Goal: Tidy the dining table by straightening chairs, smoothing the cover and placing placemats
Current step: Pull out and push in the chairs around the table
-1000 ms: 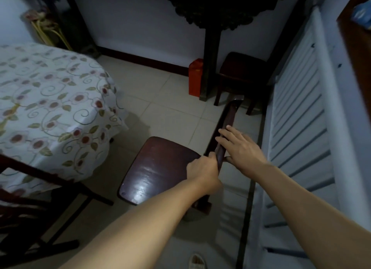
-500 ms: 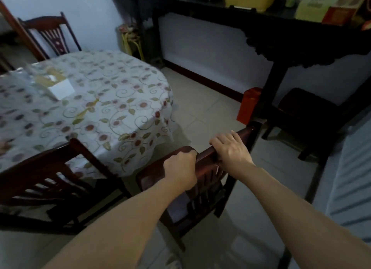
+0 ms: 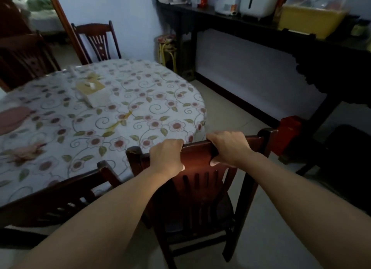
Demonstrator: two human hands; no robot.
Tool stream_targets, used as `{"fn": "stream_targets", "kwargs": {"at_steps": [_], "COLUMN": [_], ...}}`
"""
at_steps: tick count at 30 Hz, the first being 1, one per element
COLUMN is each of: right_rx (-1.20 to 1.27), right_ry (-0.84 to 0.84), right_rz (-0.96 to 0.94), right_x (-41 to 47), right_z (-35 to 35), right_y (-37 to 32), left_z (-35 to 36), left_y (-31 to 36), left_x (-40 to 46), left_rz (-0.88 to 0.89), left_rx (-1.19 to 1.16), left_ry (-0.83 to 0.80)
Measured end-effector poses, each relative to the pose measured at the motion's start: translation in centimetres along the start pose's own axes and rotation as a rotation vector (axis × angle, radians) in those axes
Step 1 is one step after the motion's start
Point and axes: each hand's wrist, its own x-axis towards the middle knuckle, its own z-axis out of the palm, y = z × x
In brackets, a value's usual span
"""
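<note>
A dark red wooden chair stands upright in front of me, its back toward me and its seat facing the round table. My left hand grips the top rail of the chair back left of its middle. My right hand grips the same rail further right, fingers curled over the top. The table wears a white floral cover that hangs over its rim. A pink placemat lies at the table's left edge, partly out of view.
A tissue box sits on the table. A second chair back stands at my left, two more chairs at the far side. A dark sideboard with appliances lines the right wall; a red container and a stool stand below it.
The chair swung from beside the white slatted panel round to the table and now stands upright against its rim. Both hands stayed on the top rail. My view turned left toward the table.
</note>
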Motion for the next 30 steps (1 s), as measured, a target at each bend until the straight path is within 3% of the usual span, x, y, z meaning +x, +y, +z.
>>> {"fn": "stream_targets", "kwargs": {"at_steps": [16,30], "right_rx": [-0.044,0.060], "right_ry": [0.109,0.144], "right_rz": [-0.427,-0.614], "right_x": [15.5,15.6], "right_z": [4.3,8.5], "right_y": [2.9,4.7], "left_z": [3.7,7.1], "left_y": [-4.6,-2.6], "left_x": [8.3,7.5], "left_rz": [-0.217,-0.280], "left_rx": [0.089,0.176], "left_ry": [0.099,0.066]}}
